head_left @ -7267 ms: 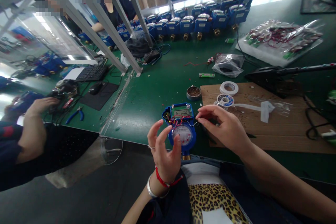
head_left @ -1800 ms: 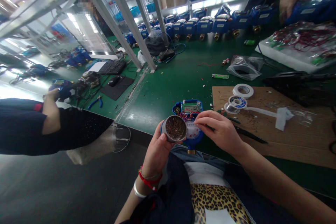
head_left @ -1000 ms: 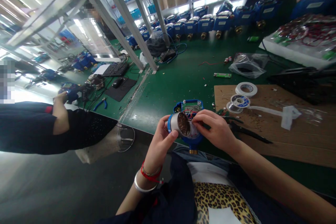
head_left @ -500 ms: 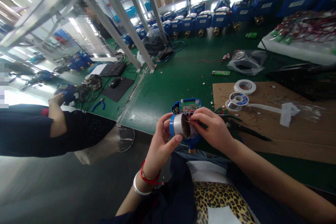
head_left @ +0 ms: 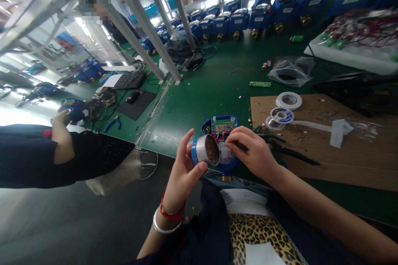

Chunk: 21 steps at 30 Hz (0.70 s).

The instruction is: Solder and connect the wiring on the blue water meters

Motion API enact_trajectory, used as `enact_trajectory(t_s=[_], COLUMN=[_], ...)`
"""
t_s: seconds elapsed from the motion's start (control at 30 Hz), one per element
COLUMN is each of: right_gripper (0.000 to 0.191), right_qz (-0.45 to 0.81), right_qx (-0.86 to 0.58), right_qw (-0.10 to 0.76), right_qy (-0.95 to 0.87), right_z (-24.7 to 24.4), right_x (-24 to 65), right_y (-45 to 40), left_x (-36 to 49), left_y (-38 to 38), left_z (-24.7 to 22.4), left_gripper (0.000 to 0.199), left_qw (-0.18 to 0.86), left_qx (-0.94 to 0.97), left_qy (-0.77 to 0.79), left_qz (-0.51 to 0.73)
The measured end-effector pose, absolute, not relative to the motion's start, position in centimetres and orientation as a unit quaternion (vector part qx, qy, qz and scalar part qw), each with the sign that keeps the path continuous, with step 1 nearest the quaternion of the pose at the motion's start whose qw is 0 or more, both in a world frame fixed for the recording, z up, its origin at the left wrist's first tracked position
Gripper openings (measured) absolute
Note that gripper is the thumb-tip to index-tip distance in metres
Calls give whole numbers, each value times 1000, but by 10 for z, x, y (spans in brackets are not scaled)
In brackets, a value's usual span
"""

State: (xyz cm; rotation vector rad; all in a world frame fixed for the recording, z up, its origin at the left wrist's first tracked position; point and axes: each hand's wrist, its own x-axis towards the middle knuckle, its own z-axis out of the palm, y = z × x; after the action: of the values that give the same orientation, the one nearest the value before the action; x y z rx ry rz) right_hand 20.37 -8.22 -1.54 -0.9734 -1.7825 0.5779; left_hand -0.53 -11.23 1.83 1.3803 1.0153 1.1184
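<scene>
My left hand (head_left: 185,169) grips a round metal tin (head_left: 202,150) with a blue band, tilted so its open mouth faces right. Brownish stuff lines the inside of the tin. Just right of it, my right hand (head_left: 253,151) is pinched, thumb against fingers; whatever it holds is too small to make out. Beneath both hands sits a blue water meter (head_left: 228,167) with a brass pipe end pointing toward me. Its lid is raised, showing a display (head_left: 224,126) and red wires (head_left: 217,136). The left hand and tin partly cover the meter.
Right of the meter, pliers (head_left: 295,155) lie on a cardboard sheet (head_left: 342,169) beside a solder spool (head_left: 280,118) and a white tape roll (head_left: 289,100). Behind are a green battery (head_left: 260,84), a plastic bag (head_left: 291,71) and a row of blue meters (head_left: 239,20). A co-worker's arm (head_left: 62,140) is at left.
My left hand and the tin have shifted left, away from my right hand, uncovering more of the meter. The right hand stays pinched in nearly the same place.
</scene>
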Motion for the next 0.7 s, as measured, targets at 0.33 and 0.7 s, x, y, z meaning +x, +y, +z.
enact_trajectory(t_s=[0.33,0.7], right_gripper=[26,44], right_qz=[225,291], right_qx=[-428,-555], right_qw=[499,530], right_qy=[-719,-571], right_z=[-28,-70], right_x=[213,207], right_y=[-93,-138], left_x=[-39,9], left_y=[-55,77], left_z=[-4,-84], left_gripper=[35,58], left_qw=[537,358], left_qx=[438,568], left_qy=[401,551], left_qz=[599,496])
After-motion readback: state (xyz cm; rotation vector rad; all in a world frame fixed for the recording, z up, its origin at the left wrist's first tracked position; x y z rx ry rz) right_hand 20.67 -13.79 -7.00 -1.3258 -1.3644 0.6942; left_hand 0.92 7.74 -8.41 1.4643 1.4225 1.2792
